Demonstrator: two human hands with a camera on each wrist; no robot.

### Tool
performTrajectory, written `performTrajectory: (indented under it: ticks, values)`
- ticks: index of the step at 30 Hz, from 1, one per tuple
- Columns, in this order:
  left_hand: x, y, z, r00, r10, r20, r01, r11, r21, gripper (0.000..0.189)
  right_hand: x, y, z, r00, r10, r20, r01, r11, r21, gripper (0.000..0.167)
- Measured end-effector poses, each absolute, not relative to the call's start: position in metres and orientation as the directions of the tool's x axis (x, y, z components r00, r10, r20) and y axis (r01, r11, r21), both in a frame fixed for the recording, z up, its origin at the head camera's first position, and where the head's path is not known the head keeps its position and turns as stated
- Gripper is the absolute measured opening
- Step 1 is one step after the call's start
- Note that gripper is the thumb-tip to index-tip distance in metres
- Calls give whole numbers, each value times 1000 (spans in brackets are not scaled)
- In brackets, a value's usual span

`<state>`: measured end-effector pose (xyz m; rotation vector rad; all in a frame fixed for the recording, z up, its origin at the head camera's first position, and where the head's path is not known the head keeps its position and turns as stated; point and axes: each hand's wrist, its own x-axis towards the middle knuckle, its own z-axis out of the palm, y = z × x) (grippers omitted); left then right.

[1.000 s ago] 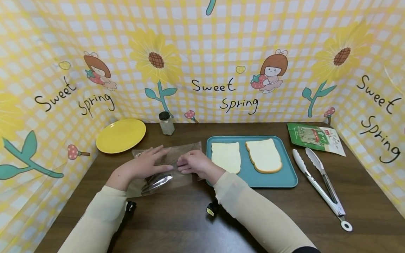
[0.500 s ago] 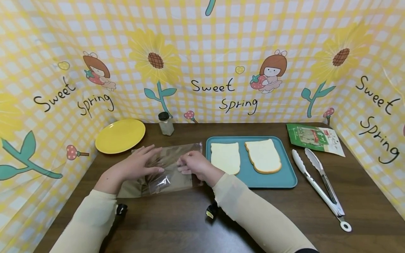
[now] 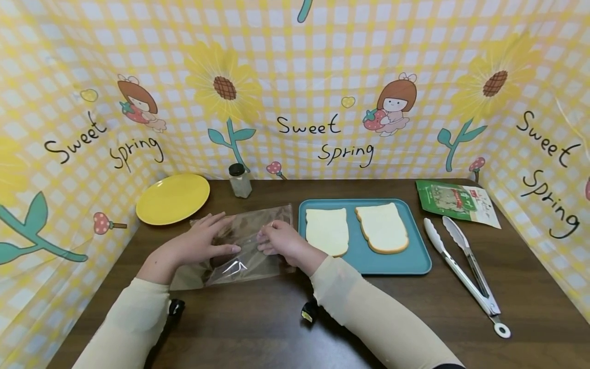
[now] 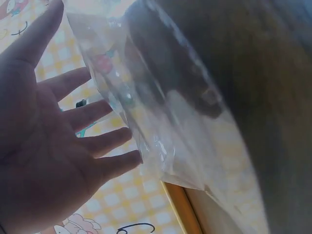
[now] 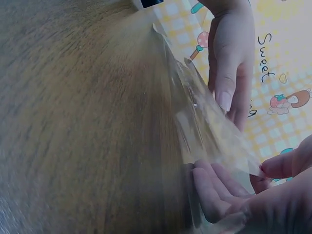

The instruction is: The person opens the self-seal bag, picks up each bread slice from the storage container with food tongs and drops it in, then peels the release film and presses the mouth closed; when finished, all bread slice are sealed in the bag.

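A clear plastic bag (image 3: 249, 269) lies on the dark wooden table, left of the blue tray (image 3: 369, 264). My left hand (image 3: 195, 241) lies across its left part with the fingers spread and straight. From the left wrist view, that hand (image 4: 58, 131) is extended along the bag's film (image 4: 165, 107). The right hand (image 3: 283, 240) pinches the upper film near the bag's right side. Seen from the right wrist, thumb and index finger of the right hand (image 5: 273, 195) hold a raised fold of the bag (image 5: 209, 122). Part of the bag is hidden under both hands.
Two bread slices, a left one (image 3: 327, 230) and a right one (image 3: 383, 229), lie on the tray. Metal tongs (image 3: 477, 287) and a green packet (image 3: 454, 201) are at the right. A yellow plate (image 3: 172, 199) and a black-capped shaker (image 3: 240, 182) stand at the back left.
My left hand has shifted a little to the left over the bag. The right hand keeps its pinch in nearly the same place, and the film's creases have altered.
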<state>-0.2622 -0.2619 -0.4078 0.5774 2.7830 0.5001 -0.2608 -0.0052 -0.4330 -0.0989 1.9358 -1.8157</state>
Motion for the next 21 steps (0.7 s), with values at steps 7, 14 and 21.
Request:
performTrajectory:
  ticks: [7, 14, 21]
  values:
    - [-262, -266, -410, -855, 441, -272, 298, 848, 438, 100, -257, -4, -431, -896, -334, -293, 278, 94, -956, 28]
    - [-263, -276, -415, -846, 466, -260, 305, 821, 483, 102, -254, -5, -430, -896, -333, -293, 286, 69, -956, 29]
    - [-263, -268, -411, -845, 505, -176, 380, 798, 467, 104, -253, -3, -427, -885, -366, -289, 289, 55, -956, 31]
